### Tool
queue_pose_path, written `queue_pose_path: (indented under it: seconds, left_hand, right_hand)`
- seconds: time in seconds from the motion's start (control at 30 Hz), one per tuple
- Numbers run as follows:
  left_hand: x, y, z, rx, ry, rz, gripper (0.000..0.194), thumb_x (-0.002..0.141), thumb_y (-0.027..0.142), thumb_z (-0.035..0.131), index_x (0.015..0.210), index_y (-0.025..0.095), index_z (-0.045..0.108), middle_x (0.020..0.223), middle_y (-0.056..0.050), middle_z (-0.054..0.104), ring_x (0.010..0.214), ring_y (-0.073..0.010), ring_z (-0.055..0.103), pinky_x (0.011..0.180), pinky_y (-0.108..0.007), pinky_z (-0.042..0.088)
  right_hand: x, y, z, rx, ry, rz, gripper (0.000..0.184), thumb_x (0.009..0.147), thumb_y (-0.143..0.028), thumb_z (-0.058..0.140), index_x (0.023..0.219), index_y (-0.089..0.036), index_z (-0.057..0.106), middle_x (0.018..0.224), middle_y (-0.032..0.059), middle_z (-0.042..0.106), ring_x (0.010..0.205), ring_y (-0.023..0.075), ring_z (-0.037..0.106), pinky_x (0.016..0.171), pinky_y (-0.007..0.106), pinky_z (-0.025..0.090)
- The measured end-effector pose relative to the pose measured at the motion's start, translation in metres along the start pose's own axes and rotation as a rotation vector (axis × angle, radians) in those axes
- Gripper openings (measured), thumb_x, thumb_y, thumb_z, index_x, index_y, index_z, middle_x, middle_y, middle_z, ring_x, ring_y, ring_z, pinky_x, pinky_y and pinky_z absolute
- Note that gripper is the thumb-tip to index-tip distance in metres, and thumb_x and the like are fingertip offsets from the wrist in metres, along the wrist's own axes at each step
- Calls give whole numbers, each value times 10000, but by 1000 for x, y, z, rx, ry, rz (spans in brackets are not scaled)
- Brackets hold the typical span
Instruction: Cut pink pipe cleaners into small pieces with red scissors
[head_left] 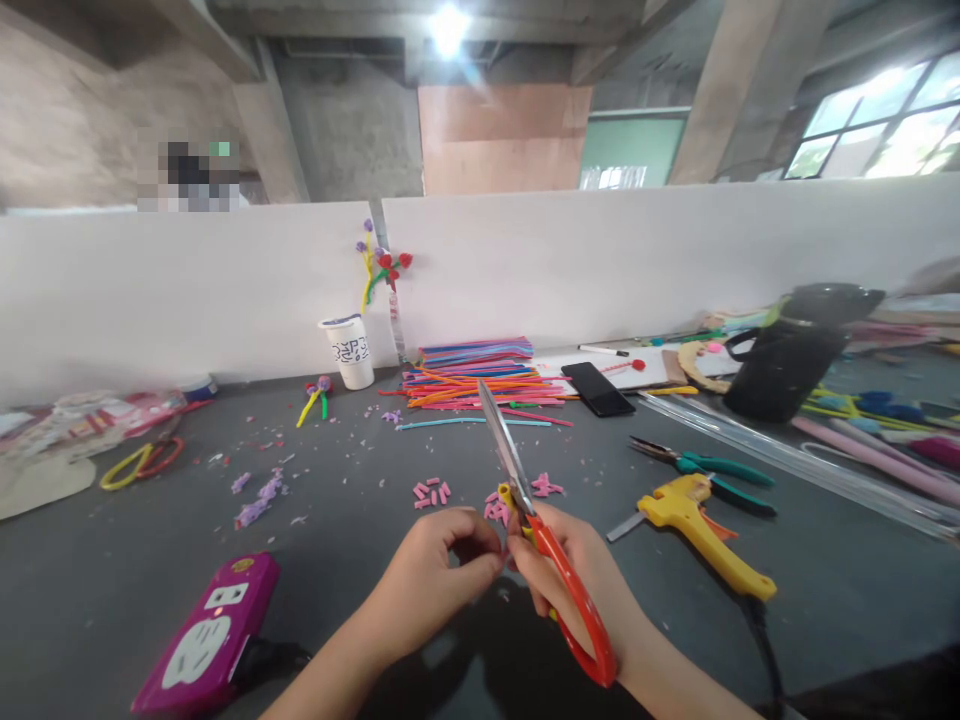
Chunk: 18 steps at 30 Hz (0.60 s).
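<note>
My right hand (598,562) holds a pair of scissors (564,565) with red and yellow handles, its blades pointing up and away. My left hand (429,568) is close beside it, thumb and fingers pinched together. Whatever small thing lies between those fingertips is too hidden to make out. Just beyond the hands are little heaps of short pink cut pieces (433,493). Farther back lies a pile of coloured pipe cleaners (476,372), with a single blue pipe cleaner (442,423) in front.
On the right lie a yellow glue gun (694,520), green-handled pliers (724,468), a phone (598,388) and a black jug (784,355). Leftward are a purple power strip (214,625), another pair of scissors (139,465) and purple scraps (260,500). A paper cup (350,352) stands near the white partition (187,290).
</note>
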<state>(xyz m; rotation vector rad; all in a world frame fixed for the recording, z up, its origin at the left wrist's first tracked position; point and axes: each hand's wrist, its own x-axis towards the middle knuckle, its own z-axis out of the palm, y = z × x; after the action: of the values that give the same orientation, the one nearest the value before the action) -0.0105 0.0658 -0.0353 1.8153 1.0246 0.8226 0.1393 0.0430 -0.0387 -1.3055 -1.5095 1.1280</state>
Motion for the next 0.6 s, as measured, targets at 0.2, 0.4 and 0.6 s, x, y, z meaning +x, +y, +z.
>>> queue_pose_path:
  seconds: [0.2,0.4,0.6]
  left_hand:
    - [1,0,0,20,41,-16,68,670,142,531,652,161,594,645,-3,583,624,-133,507,604,-244,385]
    - [1,0,-1,-140,101,-52,48,658,149,547,627,156,584,583,11,535,571,-117,482,564,-228,379]
    - [2,7,-9,-599,361,-39,54,639,182,630,613,152,592,554,23,537,520,-90,473,537,-206,375]
  right_hand:
    - [6,2,3,-41,39,-34,103,687,-254,482,633,-206,409,434,-97,369,347,66,375,366,170,296]
    - [4,-3,0,-134,48,-144,130,718,-296,470,648,-202,413,496,-74,374,431,80,386,425,185,314]
    - [-4,-4,-9,-468,33,-194,171,713,-321,501,693,-225,361,527,-72,417,454,90,362,448,193,290]
